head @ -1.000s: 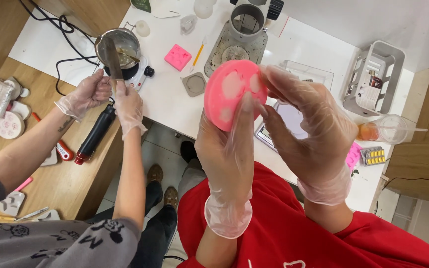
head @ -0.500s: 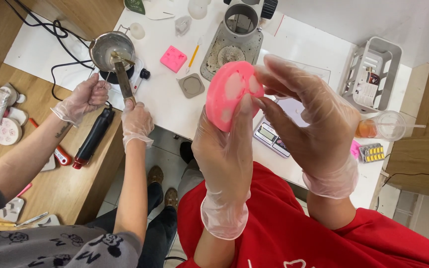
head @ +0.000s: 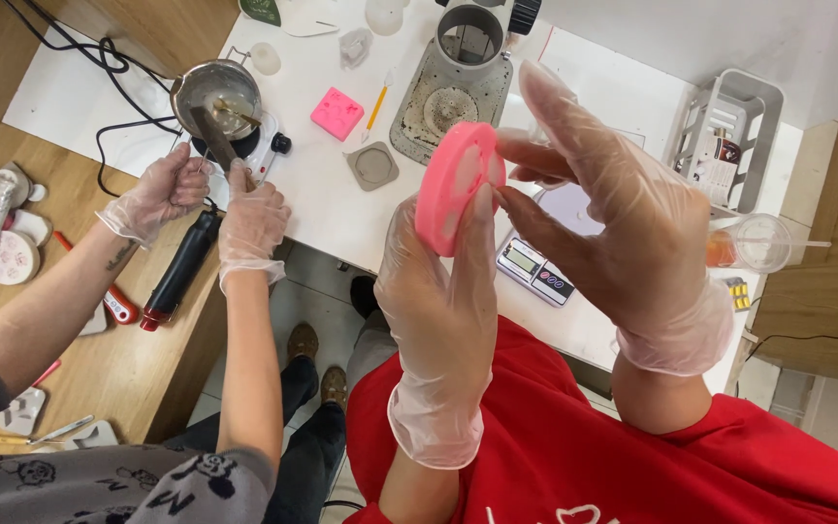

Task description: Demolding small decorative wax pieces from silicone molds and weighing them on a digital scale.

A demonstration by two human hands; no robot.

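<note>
Pink round silicone mould [head: 458, 184] held on edge above the white desk [head: 327, 184] — left hand [head: 438, 301] has its grip closed round the lower rim, right hand [head: 623, 213] pinches the upper edge with fingertips. Best to flex gently, thumbs steady — keep clear of the scale [head: 535, 272] below.

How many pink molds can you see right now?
2. One round pink mold is held up between the left hand and right hand. One small square pink mold lies on the white table. Others may be hidden.
</note>
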